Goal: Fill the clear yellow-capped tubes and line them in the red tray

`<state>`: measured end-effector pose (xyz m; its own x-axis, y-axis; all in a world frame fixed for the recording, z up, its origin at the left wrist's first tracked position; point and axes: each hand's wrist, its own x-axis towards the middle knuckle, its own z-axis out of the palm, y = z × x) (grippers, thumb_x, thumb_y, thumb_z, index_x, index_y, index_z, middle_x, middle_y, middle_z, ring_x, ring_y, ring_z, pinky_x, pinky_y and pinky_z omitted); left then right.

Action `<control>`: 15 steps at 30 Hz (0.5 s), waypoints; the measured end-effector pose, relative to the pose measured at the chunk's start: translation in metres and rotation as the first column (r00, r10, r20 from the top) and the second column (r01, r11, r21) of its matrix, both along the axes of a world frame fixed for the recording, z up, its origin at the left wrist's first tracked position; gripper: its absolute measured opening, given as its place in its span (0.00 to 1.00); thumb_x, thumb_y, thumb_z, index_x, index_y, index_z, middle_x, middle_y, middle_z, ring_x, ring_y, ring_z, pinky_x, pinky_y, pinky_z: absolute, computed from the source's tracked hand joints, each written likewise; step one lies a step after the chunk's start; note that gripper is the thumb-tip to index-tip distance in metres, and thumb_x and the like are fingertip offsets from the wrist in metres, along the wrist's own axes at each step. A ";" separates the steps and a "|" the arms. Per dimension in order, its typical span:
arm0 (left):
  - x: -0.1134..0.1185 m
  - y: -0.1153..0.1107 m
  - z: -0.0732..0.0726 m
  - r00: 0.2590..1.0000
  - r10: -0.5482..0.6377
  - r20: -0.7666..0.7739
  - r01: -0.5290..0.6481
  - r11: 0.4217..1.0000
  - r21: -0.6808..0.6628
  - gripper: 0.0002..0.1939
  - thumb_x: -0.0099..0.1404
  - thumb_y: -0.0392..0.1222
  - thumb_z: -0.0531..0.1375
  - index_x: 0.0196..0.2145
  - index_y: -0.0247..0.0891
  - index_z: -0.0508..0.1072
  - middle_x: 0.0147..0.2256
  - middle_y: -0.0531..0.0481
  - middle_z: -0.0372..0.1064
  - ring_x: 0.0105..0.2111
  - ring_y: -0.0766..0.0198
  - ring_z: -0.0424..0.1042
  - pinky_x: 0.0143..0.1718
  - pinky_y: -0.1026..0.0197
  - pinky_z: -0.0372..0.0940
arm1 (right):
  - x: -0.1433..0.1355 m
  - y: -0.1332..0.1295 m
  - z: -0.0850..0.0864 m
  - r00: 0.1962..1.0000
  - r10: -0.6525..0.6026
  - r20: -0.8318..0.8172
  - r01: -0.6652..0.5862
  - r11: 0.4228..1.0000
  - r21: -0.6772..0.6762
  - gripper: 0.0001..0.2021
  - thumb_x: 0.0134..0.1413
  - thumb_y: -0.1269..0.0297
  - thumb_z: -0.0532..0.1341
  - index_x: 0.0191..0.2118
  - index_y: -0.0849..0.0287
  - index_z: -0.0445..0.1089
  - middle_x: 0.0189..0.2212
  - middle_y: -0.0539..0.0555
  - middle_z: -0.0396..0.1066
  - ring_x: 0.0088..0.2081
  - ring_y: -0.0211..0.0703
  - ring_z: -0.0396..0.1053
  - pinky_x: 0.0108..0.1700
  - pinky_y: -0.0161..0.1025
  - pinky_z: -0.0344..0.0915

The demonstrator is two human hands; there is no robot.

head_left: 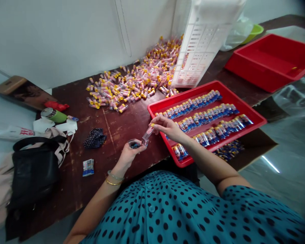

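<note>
Above the table's front edge, my right hand (169, 128) pinches the yellow-capped end of a small clear tube with pink inside (147, 134). The tube is tilted, and its lower end meets the thumb and fingers of my left hand (129, 154). My left hand is curled around something dark and bluish, partly hidden in the palm; I cannot make out its kind. Just right of my hands is a red tray (155, 107) with rows of yellow-capped tubes in blue wraps (202, 118). A small stack of blue-and-white printed wraps (88, 167) lies to the left.
A large heap of yellow-capped tubes (132, 84) lies against the wall beside a tipped white plastic basket (193, 51). Another red bin (259, 67) stands far right. A dark patterned cloth (94, 138), a green cup (56, 115) and a black bag (34, 173) are leftward.
</note>
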<state>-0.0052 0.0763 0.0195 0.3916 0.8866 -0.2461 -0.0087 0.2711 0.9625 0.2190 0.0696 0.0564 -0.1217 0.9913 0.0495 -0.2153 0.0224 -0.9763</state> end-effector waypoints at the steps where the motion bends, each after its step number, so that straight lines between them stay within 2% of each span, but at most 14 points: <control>1: 0.000 0.000 0.000 1.000 0.001 0.004 -0.001 1.000 -0.009 0.11 0.45 0.38 0.74 0.23 0.36 0.75 0.25 0.54 0.69 0.27 0.67 0.66 0.32 0.64 0.60 | -0.001 0.000 0.001 1.000 0.008 0.019 -0.008 1.000 0.014 0.13 0.55 0.57 0.66 0.41 0.58 0.68 0.35 0.50 0.71 0.31 0.34 0.67 0.34 0.34 0.66; 7: -0.001 -0.003 0.001 0.999 -0.025 0.041 0.030 0.994 -0.110 0.13 0.43 0.37 0.74 0.24 0.36 0.74 0.24 0.55 0.69 0.26 0.68 0.65 0.32 0.64 0.60 | 0.006 0.001 0.005 0.985 0.032 0.168 -0.047 0.995 0.087 0.10 0.57 0.59 0.65 0.39 0.60 0.70 0.35 0.51 0.70 0.35 0.36 0.67 0.39 0.35 0.65; 12: 0.003 -0.004 0.006 0.996 -0.080 0.048 0.085 0.990 -0.113 0.13 0.43 0.37 0.74 0.23 0.36 0.73 0.24 0.56 0.69 0.26 0.68 0.65 0.32 0.64 0.60 | 0.013 0.000 0.006 0.984 0.109 0.143 -0.118 0.991 0.058 0.09 0.57 0.62 0.65 0.40 0.60 0.70 0.33 0.50 0.70 0.34 0.35 0.68 0.39 0.35 0.66; 15: 0.009 -0.006 0.007 0.996 -0.086 0.013 0.087 0.994 -0.071 0.11 0.45 0.39 0.74 0.26 0.36 0.76 0.26 0.55 0.71 0.28 0.66 0.67 0.35 0.63 0.62 | 0.013 -0.004 0.005 0.970 0.076 0.230 -0.103 0.988 0.111 0.09 0.58 0.62 0.64 0.42 0.60 0.69 0.36 0.51 0.71 0.36 0.37 0.69 0.41 0.36 0.66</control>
